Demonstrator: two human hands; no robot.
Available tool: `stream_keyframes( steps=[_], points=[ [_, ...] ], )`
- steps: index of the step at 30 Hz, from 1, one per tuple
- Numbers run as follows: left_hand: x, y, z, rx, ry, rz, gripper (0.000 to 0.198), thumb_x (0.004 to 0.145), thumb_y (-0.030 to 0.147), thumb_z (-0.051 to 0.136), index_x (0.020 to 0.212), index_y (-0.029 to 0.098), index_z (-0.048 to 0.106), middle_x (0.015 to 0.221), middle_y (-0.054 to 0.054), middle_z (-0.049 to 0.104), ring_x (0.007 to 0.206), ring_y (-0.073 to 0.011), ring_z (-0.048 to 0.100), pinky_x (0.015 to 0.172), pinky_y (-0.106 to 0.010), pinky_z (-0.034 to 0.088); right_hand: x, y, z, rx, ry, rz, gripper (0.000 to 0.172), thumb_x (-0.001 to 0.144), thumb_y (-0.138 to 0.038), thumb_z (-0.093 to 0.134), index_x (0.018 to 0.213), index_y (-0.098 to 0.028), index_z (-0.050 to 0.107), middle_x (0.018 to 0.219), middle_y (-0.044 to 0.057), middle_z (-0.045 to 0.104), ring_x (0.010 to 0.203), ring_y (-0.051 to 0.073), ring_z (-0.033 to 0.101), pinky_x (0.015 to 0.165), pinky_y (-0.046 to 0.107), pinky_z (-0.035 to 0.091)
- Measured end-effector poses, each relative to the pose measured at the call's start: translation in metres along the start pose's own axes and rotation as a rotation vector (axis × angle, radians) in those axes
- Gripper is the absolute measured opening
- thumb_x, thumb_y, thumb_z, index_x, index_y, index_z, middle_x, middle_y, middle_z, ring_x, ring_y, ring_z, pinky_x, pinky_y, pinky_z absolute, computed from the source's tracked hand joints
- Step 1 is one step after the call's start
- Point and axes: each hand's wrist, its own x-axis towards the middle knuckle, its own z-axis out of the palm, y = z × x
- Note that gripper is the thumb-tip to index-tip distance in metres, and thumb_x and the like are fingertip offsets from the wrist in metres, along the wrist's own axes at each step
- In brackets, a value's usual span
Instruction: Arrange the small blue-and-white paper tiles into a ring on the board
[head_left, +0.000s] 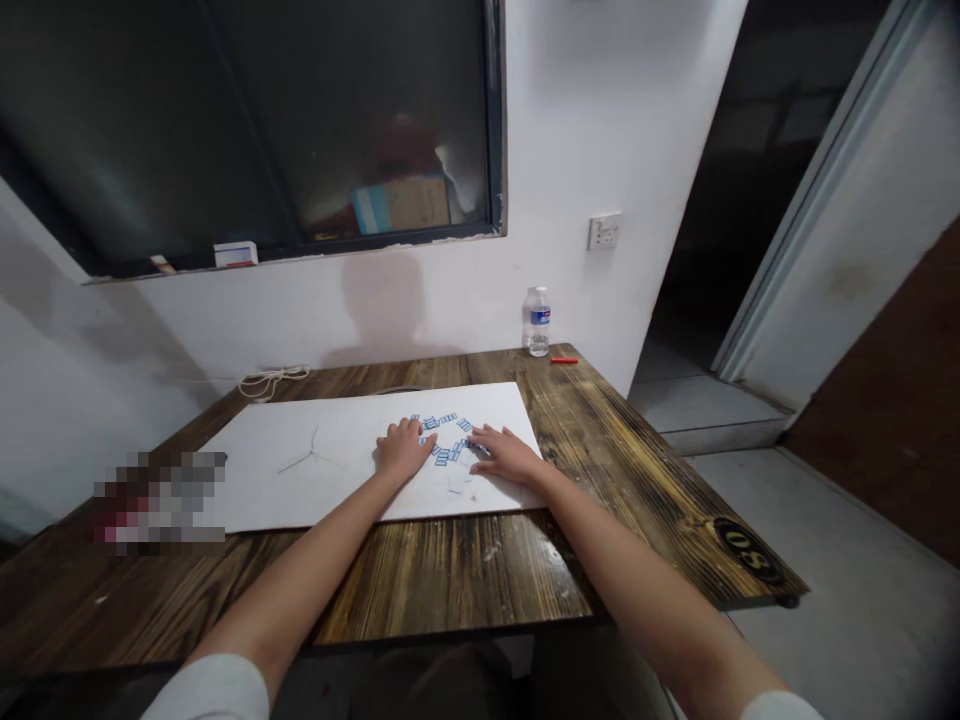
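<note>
Scattered between the two sets of fingers, the small blue-and-white tiles (448, 418) look light and stiff to me, likely to slide easily on the white board (255, 455) beneath, and best pinched by opposite edges. The left hand (403, 449) has its fingers loosely spread, thumb toward the tiles; the right hand (510, 455) faces it, thumb well apart, fingertips apparently touching the nearest ones, with nothing visibly gripped in either.

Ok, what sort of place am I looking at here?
An indoor room, possibly a small eatery, though I can't be sure: the wooden table bears a round number badge, and the white wall has a socket.
</note>
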Motion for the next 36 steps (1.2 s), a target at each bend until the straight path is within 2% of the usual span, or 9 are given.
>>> stream_keyframes(
  steps=[6, 10, 14, 18, 23, 27, 29, 31, 36],
  points=[
    [0.017, 0.009, 0.007, -0.036, 0.146, 0.078, 0.052, 0.091, 0.051, 0.038, 0.131, 0.021, 0.049, 0.138, -0.014, 0.048, 0.129, -0.0307, 0.038, 0.103, -0.045, 0.030, 0.003, 0.005, 0.002, -0.017, 0.036, -0.013, 0.073, 0.078, -0.054, 0.066, 0.141, -0.026, 0.042, 0.153, 0.010, 0.031, 0.141, 0.027, 0.026, 0.113, 0.049, 0.020],
    [0.024, 0.002, 0.013, -0.107, -0.101, 0.371, 0.051, 0.093, 0.052, 0.030, 0.139, 0.033, 0.043, 0.151, -0.003, 0.037, 0.140, -0.0276, 0.025, 0.111, -0.049, 0.019, 0.004, 0.006, 0.002, -0.006, 0.128, 0.038, 0.077, 0.075, -0.052, 0.069, 0.141, -0.021, 0.044, 0.151, 0.011, 0.035, 0.136, 0.025, 0.036, 0.111, 0.037, 0.028],
    [0.023, -0.006, 0.011, -0.198, -0.248, 0.629, 0.054, 0.095, 0.054, 0.021, 0.141, 0.033, 0.041, 0.152, -0.004, 0.033, 0.143, -0.0265, 0.021, 0.111, -0.053, 0.016, 0.005, 0.005, 0.004, -0.027, 0.194, 0.137, 0.072, 0.078, -0.052, 0.066, 0.138, -0.019, 0.047, 0.149, 0.011, 0.038, 0.135, 0.025, 0.038, 0.110, 0.037, 0.029],
    [0.011, -0.009, -0.002, -0.271, -0.283, 0.900, 0.058, 0.093, 0.059, 0.024, 0.140, 0.033, 0.043, 0.149, -0.005, 0.039, 0.142, -0.0236, 0.024, 0.113, -0.045, 0.018, 0.006, 0.006, 0.008, -0.065, 0.271, 0.214, 0.060, 0.083, -0.047, 0.060, 0.135, -0.019, 0.050, 0.147, 0.011, 0.042, 0.133, 0.025, 0.039, 0.109, 0.039, 0.030],
    [-0.019, -0.012, -0.023, -0.334, -0.151, 0.909, 0.068, 0.089, 0.067, 0.017, 0.135, 0.030, 0.051, 0.149, -0.003, 0.039, 0.144, -0.0236, 0.019, 0.115, -0.043, 0.011, 0.006, 0.007, 0.008, -0.074, 0.340, 0.223, 0.046, 0.089, -0.034, 0.052, 0.132, -0.017, 0.053, 0.140, 0.011, 0.050, 0.129, 0.023, 0.043, 0.108, 0.037, 0.032],
    [-0.043, -0.016, -0.030, -0.291, -0.339, 1.076, 0.060, 0.090, 0.064, 0.026, 0.135, 0.035, 0.051, 0.147, 0.000, 0.043, 0.141, -0.0244, 0.027, 0.114, -0.040, 0.017, 0.002, 0.002, 0.000, -0.028, 0.291, 0.030, 0.033, 0.094, -0.035, 0.044, 0.112, -0.021, 0.068, 0.120, 0.010, 0.065, 0.116, 0.023, 0.054, 0.103, 0.038, 0.037],
    [-0.051, -0.018, -0.029, -0.264, -0.394, 1.053, 0.054, 0.091, 0.060, 0.030, 0.137, 0.037, 0.048, 0.146, 0.001, 0.044, 0.140, -0.0240, 0.030, 0.113, -0.040, 0.021, -0.001, 0.000, -0.005, 0.015, 0.185, -0.146, 0.033, 0.094, -0.037, 0.044, 0.105, -0.023, 0.072, 0.113, 0.007, 0.069, 0.112, 0.020, 0.058, 0.102, 0.036, 0.039],
    [-0.056, -0.020, -0.026, -0.241, -0.353, 0.979, 0.051, 0.094, 0.055, 0.030, 0.137, 0.035, 0.048, 0.145, 0.001, 0.045, 0.139, -0.0234, 0.032, 0.112, -0.041, 0.024, -0.004, 0.001, -0.008, 0.039, 0.088, -0.301, 0.032, 0.094, -0.036, 0.045, 0.103, -0.024, 0.073, 0.114, 0.005, 0.070, 0.112, 0.017, 0.059, 0.104, 0.033, 0.037],
    [-0.061, -0.025, -0.011, -0.172, -0.126, 0.682, 0.046, 0.094, 0.044, 0.035, 0.132, 0.028, 0.055, 0.140, -0.003, 0.051, 0.134, -0.0240, 0.039, 0.107, -0.042, 0.032, -0.010, 0.011, -0.011, 0.039, 0.145, -0.346, 0.032, 0.094, -0.036, 0.046, 0.107, -0.021, 0.071, 0.115, 0.008, 0.069, 0.113, 0.017, 0.060, 0.106, 0.033, 0.036]
  ],
)
